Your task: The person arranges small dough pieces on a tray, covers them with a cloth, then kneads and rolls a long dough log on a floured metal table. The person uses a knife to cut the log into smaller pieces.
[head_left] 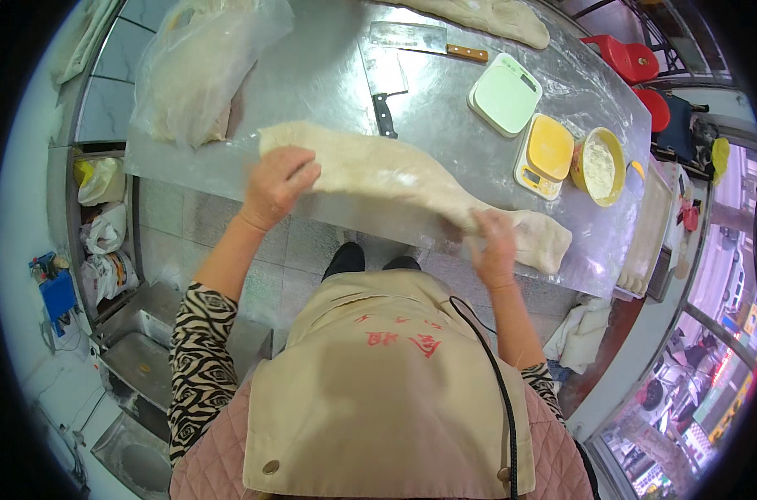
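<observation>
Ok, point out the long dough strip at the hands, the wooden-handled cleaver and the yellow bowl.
Long dough strip (382, 165): head view, middle of its top.
Wooden-handled cleaver (409, 37): head view, flat of the blade.
Yellow bowl (617, 161): head view, inner wall, right side.

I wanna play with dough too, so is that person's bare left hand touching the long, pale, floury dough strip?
Touching. The head view shows the left hand closed on the dough strip near its left end, no gap between.
</observation>
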`<state>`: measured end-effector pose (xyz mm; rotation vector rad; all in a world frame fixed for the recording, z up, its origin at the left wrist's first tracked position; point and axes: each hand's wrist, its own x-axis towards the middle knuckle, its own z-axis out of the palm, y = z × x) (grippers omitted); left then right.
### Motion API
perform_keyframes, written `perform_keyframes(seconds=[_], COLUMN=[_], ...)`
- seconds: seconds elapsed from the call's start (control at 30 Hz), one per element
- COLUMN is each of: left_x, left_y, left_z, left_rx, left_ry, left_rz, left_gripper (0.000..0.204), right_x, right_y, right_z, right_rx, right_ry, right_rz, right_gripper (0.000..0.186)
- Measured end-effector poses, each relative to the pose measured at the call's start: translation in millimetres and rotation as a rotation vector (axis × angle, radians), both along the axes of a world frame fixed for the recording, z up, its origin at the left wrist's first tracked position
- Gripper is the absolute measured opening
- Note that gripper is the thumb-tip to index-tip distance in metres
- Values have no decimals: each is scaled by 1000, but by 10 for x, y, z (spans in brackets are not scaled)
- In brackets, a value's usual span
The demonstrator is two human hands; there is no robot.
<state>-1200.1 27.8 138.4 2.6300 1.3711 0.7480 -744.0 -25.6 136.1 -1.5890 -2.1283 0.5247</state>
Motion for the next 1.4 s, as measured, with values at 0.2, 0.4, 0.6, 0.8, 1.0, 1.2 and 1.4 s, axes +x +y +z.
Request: perform_keyframes(seconds=[0.2,0.4,0.6,0.8,1.0,1.2,1.4], left_x=[10,702,3021,3999,3690,3705,3703], left_y=[-602,-441,-192,29,-132,-645,-406], left_z=[-459,-518,-603,-471,-350,-464,-783], left_rx=[-341,-450,-228,-736,-473,-298,-579], left_ry=[178,-111,-196,116,-205,64,-198], left_rz=[39,10,-191,-155,-152,-346,-179], left_gripper=[43,41,71,60,49,52,51], right_x=[20,1411,2472,2518,2749,2821,2906], right_y=[-484,-300,216,557,72,-546,-486], right_z=[-393,-422,-550,-347,427,-16,-422], right_rx=[-59,86,-272,-723,-252,-28,-259], right_ry=[8,-60,-261,-452,-260,-398,-120], right_rz=[226,-283,-195,21,-64,10,-311], right_gripper=[45,46,81,62,30,25,26])
